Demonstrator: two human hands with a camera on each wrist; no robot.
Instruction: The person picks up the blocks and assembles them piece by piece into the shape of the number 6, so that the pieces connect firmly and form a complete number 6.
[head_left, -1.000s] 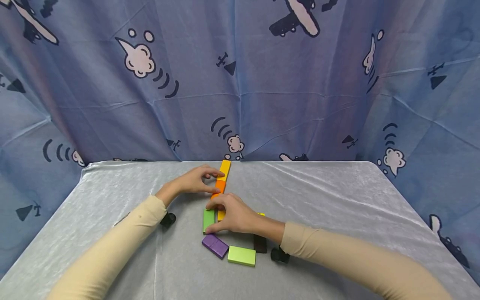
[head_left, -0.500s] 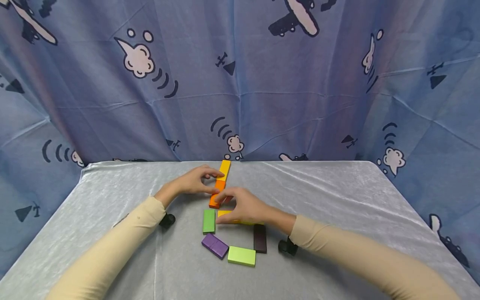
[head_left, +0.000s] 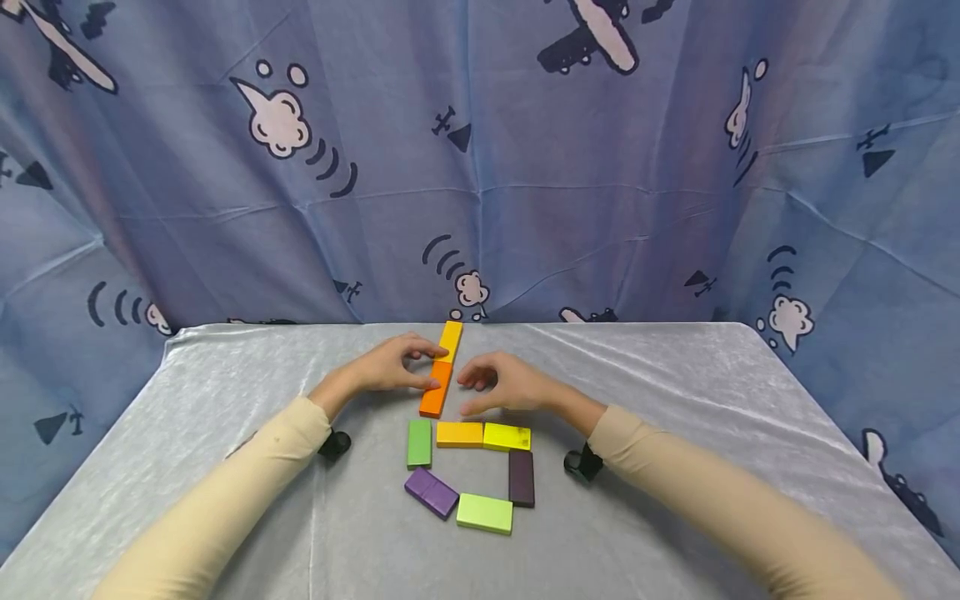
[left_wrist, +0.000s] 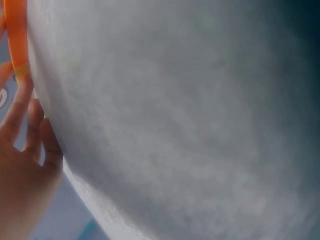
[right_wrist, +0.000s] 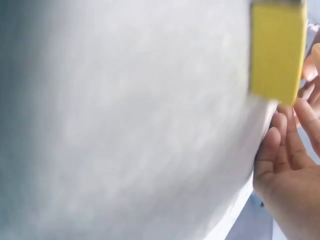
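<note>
My left hand [head_left: 386, 364] rests at the far line of blocks, its index fingertip on a yellow-orange block [head_left: 451, 337] and its thumb on an orange block [head_left: 437, 392]. These two lie end to end. Just right of the orange block hovers my right hand [head_left: 510, 383], fingers loosely curved and holding nothing. Nearer me, a ring of blocks lies flat: green [head_left: 420, 443], amber [head_left: 460, 434], yellow [head_left: 507, 436], dark brown [head_left: 521, 478], light green [head_left: 485, 512] and a purple block [head_left: 432, 492] set at a slant. The right wrist view shows the yellow block [right_wrist: 277, 50] close by.
A grey velvety cloth [head_left: 645, 517] covers the table. Behind it hangs a blue curtain [head_left: 600, 208] printed with planes and clouds, which also runs along both sides. Dark wrist cameras sit below the left cuff [head_left: 334, 446] and the right cuff [head_left: 583, 463].
My right hand has left the green block and moved back and to the right, uncovering the orange, amber and yellow blocks. The left hand and the blocks stay in place.
</note>
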